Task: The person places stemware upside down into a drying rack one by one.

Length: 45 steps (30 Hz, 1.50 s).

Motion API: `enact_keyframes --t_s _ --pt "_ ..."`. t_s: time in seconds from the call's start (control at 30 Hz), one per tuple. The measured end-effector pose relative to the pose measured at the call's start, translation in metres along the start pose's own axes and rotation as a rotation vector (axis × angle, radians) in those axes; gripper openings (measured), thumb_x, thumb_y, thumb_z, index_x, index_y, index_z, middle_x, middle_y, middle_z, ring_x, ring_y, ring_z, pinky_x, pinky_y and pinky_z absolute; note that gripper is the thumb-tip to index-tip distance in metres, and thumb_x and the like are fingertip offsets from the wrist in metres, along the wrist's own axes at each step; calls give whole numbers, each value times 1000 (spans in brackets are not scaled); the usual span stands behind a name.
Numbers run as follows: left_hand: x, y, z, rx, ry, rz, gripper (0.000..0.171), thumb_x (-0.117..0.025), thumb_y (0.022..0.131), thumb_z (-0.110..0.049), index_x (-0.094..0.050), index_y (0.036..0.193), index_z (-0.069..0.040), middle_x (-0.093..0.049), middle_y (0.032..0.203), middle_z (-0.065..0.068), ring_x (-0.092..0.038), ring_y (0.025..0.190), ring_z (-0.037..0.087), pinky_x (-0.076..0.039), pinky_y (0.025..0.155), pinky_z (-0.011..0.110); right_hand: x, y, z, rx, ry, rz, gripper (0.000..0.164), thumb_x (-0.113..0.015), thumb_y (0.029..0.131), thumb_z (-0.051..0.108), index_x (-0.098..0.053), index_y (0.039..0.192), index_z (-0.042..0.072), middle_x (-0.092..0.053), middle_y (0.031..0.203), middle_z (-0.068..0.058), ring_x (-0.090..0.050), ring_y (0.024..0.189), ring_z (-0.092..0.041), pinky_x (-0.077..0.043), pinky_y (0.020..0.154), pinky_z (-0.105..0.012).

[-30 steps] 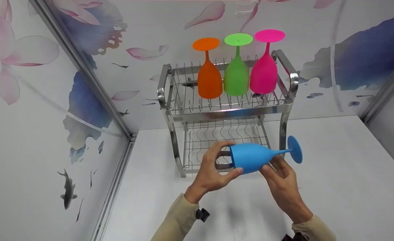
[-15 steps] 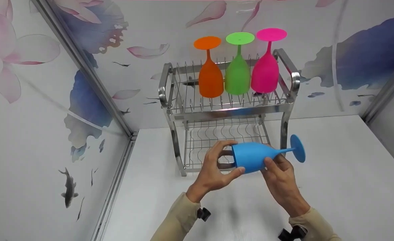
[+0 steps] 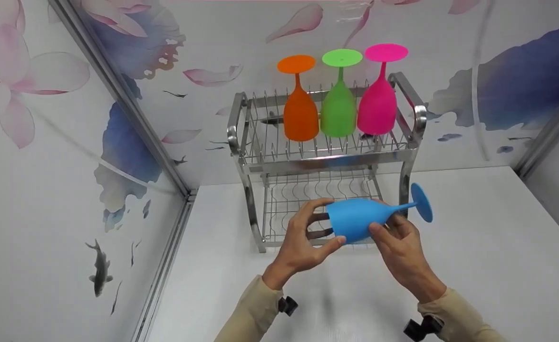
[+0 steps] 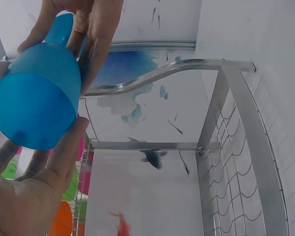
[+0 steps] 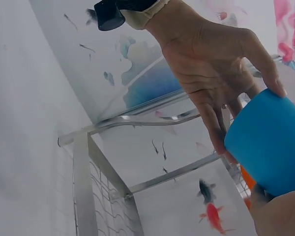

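A blue plastic goblet lies on its side in mid-air before the dish rack, its mouth toward the left and its foot raised slightly at the right. The left hand holds it at the rim, thumb on the near side and fingers at the far side. Where bowl meets stem, the right hand grips it, thumb against the bowl. Both hands also appear around the blue goblet in the left wrist view. In the right wrist view the goblet's bowl hides part of the fingers.
A two-tier metal dish rack stands against the back wall. Upside down on its upper tier are an orange goblet, a green goblet and a pink goblet. A wavy wire shelf forms the lower tier.
The blue goblet has tilted a little, its foot end rising. The right hand shifted slightly with it; the left hand keeps its hold at the rim.
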<state>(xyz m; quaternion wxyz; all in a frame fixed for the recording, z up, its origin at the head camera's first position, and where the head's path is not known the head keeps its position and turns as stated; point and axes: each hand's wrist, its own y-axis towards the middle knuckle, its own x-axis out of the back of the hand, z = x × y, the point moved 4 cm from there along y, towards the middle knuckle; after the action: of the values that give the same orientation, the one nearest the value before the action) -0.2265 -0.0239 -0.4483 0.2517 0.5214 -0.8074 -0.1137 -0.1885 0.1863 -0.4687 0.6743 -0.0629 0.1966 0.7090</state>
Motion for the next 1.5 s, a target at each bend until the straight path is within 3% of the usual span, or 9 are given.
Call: enact_keyframes --t_s 0.17,0.3,0.4,0.57,0.7,0.97,1.23,1.37,1.5 --pt "15 -5 4 -9 -1 -29 74 -80 92 -33 -48 155 -9 -52 153 15 -66 132 36 -63 99 40 -2 15 25 0 -170 26 64 -66 99 -8 -42 159 -2 -53 156 -5 -59 139 -11 -56 109 -27" --pt "33 -8 11 -19 42 -89 72 -79 93 -33 -50 153 -9 -54 153 14 -65 133 37 -62 102 41 -4 28 50 10 -335 81 64 -72 97 -5 -49 156 0 -53 156 -15 -57 145 -32 -57 106 -30" --pt "49 -11 17 -16 86 -143 69 -80 93 -29 -52 153 -9 -56 151 14 -66 132 34 -62 102 41 -8 38 67 28 -448 132 63 -76 96 0 -53 154 3 -54 155 -21 -52 146 -49 -56 107 -38" --pt "74 -19 32 21 134 -227 65 -82 93 -24 -54 150 -12 -58 148 17 -68 128 32 -62 102 40 -21 51 90 51 -542 217 63 -81 94 5 -56 152 3 -60 151 -22 -56 141 -50 -51 110 -55" --pt "93 -26 44 43 198 -300 62 -83 93 -24 -57 147 -9 -62 145 16 -69 126 34 -63 101 42 -33 62 107 68 -620 279 73 -85 90 7 -49 153 0 -60 150 -22 -54 142 -52 -47 114 -66" --pt "125 -39 71 90 379 -506 56 -88 89 -22 -65 136 -3 -69 129 17 -72 117 38 -65 93 49 -59 83 141 65 -839 406 80 -92 85 13 -49 151 -1 -62 148 -20 -55 141 -51 -47 114 -67" --pt "128 -43 98 263 450 -564 52 -82 91 -9 -62 138 0 -65 133 19 -70 114 40 -65 90 53 -94 98 168 73 -917 503 68 -90 86 13 -59 144 -1 -65 143 -19 -58 139 -49 -48 113 -66" --pt "126 -41 106 308 411 -576 49 -79 93 -5 -61 138 1 -66 132 21 -72 112 40 -64 90 55 -113 108 176 81 -946 526 66 -91 86 12 -60 143 -1 -66 142 -18 -58 140 -46 -49 114 -65" --pt "127 -37 111 331 389 -563 43 -74 97 -3 -62 137 1 -69 127 20 -75 106 36 -66 87 48 -131 119 183 55 -959 542 70 -91 85 11 -57 146 1 -64 146 -16 -57 142 -43 -48 117 -63"
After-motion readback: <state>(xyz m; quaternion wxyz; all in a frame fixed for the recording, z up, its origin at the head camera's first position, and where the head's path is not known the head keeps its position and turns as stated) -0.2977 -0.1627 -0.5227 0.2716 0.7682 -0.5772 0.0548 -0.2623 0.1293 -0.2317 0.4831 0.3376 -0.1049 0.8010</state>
